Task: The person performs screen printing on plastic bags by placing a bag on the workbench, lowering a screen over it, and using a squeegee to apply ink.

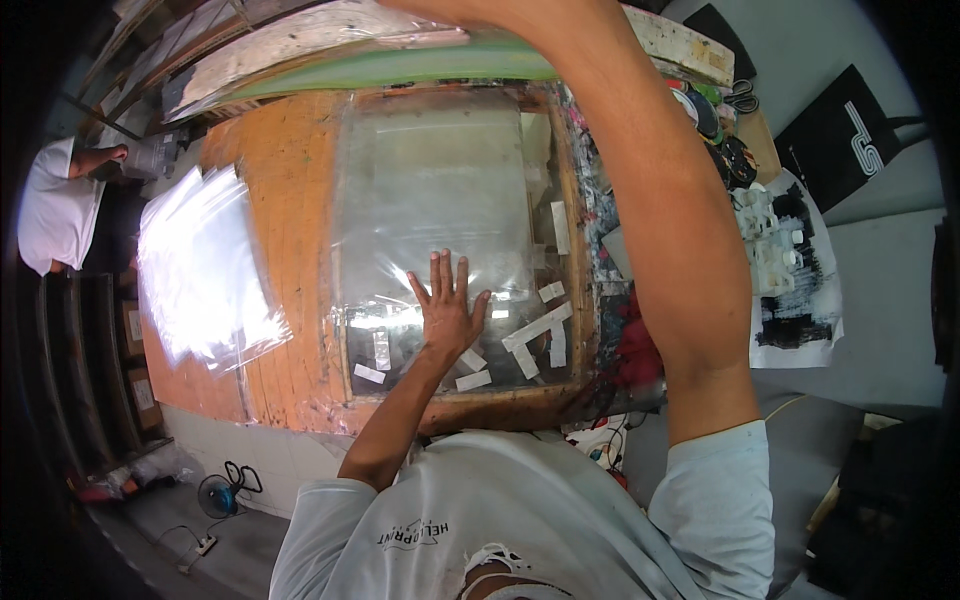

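Observation:
My left hand point(450, 312) lies flat with its fingers spread on a clear plastic sheet point(430, 180). That sheet covers most of a glass pane point(415, 375) set into the orange wooden table top. Nothing is held in this hand. My right arm point(665, 190) reaches up across the picture toward the far side; its hand is cut off by the upper edge. Strips of white tape point(537, 327) stick to the pane around my left hand and along the right side. Left of the pane, a stack of shiny clear plastic sheets point(205, 265) lies on the orange board point(285, 170).
A long frame with green mesh point(400, 70) runs along the table's far side. At the right are scissors point(741, 97), tape rolls point(738, 160) and white paper smeared black point(800, 325). Another person point(62, 205) stands at the far left. A small fan point(217, 495) stands below.

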`<state>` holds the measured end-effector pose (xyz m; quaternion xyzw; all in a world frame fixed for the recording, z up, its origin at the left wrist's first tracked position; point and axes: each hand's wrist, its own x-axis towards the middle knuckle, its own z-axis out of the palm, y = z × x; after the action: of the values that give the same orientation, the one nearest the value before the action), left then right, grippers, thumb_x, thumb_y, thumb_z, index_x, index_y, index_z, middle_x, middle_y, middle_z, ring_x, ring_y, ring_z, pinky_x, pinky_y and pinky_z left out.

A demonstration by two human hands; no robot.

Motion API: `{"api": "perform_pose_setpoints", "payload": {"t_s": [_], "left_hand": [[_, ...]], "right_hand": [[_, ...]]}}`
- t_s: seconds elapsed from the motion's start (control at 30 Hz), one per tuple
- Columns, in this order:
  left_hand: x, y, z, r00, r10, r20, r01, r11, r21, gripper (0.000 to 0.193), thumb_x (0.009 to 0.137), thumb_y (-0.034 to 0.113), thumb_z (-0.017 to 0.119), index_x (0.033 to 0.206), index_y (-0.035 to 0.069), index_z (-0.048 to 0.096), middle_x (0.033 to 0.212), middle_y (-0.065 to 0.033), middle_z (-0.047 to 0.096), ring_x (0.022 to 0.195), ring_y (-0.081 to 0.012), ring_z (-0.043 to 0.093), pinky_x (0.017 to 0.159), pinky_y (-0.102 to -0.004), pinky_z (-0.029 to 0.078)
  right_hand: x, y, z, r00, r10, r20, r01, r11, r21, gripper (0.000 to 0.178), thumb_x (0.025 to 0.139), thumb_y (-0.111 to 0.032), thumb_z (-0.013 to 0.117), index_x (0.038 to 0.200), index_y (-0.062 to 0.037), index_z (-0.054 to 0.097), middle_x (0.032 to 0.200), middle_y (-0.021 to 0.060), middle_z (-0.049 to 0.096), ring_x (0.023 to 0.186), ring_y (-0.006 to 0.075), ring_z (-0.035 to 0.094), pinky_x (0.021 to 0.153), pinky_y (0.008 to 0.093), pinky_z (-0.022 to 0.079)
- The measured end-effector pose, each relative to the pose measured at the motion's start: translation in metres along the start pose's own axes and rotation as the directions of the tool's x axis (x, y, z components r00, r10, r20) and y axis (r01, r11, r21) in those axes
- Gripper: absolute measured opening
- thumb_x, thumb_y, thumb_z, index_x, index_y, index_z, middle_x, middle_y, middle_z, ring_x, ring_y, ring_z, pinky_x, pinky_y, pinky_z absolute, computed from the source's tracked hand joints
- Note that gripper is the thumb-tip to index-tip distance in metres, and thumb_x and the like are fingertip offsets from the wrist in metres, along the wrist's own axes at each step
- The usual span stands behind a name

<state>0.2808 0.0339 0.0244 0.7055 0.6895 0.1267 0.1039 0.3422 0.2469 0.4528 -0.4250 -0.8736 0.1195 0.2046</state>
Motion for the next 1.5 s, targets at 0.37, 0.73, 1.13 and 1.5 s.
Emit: {"api": "perform_pose_setpoints", "payload": {"t_s": [0.37,0.73,1.13,1.5], "left_hand": [[-0.001,-0.004,0.005,0.997,0.044,-0.069,-0.044,0.999,0.003,0.073,0.103,0.047,0.054,0.158,0.001,0.038,0.169,-0.027,0.022,0.161,-0.0396,0.009,0.123,-0.072,0.002],[-0.003,0.006,-0.033,0.981,0.018,-0.194,-0.079,0.946,-0.315,0.069,0.101,0.03,0.063,0.158,0.001,0.038,0.168,-0.0266,0.026,0.159,-0.041,0.018,0.124,-0.0688,0.002],[-0.09,-0.01,-0.105,0.673,-0.353,0.65,0.232,-0.733,-0.639,0.038,0.103,0.043,0.064,0.125,0.013,0.057,0.129,-0.0082,0.058,0.123,-0.0276,0.055,0.109,-0.053,0.042],[-0.092,-0.01,-0.08,0.503,-0.442,0.743,0.236,-0.756,-0.61,0.034,0.103,0.035,0.064,0.124,0.01,0.055,0.12,-0.0075,0.057,0.117,-0.0257,0.055,0.103,-0.0502,0.048]], "right_hand": [[-0.008,0.0,0.016,0.996,-0.061,-0.065,0.056,0.996,-0.072,0.055,0.1,-0.046,0.054,0.11,0.0037,0.075,0.102,0.032,0.073,0.101,0.046,0.071,0.098,0.0541,0.051],[-0.028,0.008,0.05,0.994,-0.035,-0.106,0.024,0.994,-0.103,0.063,0.098,-0.061,0.057,0.116,-0.0036,0.075,0.109,0.0231,0.075,0.099,0.0387,0.071,0.096,0.0454,0.05],[-0.173,0.075,0.263,1.0,0.007,-0.011,-0.007,0.999,0.054,0.056,0.084,0.002,0.069,0.137,-0.012,0.063,0.095,0.0102,0.056,0.095,0.0299,0.053,0.088,0.0462,0.034],[0.029,0.195,0.369,0.965,-0.111,-0.236,0.028,0.944,-0.328,0.067,0.082,0.006,0.067,0.144,-0.0181,0.059,0.105,0.0105,0.057,0.103,0.0288,0.054,0.095,0.0483,0.036]]}}
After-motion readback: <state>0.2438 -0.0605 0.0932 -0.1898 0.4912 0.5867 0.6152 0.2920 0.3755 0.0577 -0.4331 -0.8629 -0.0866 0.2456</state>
